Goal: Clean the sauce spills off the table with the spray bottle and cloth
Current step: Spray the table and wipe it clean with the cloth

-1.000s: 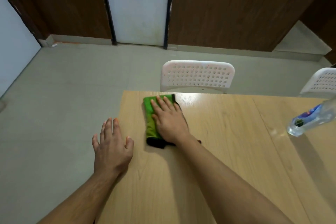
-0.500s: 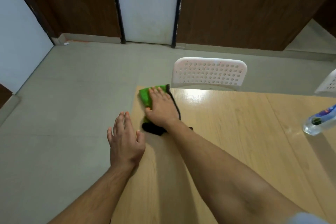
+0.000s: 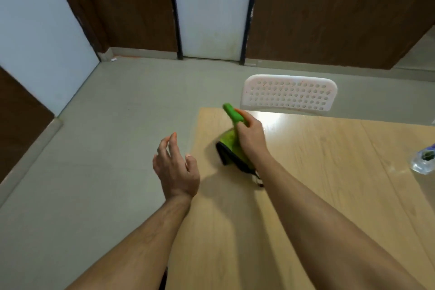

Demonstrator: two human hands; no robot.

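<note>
Green cloth gripped by right hand (left apart).

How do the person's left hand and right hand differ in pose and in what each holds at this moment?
The right hand grips the green cloth; the left hand holds nothing. The right hand is over the wooden table; the left hand hangs at its left edge, fingers loosely spread. Both are bare.

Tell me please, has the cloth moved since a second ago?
Yes. The cloth, earlier flat under the right hand, is now gripped and lifted off the table near the chair.
</note>
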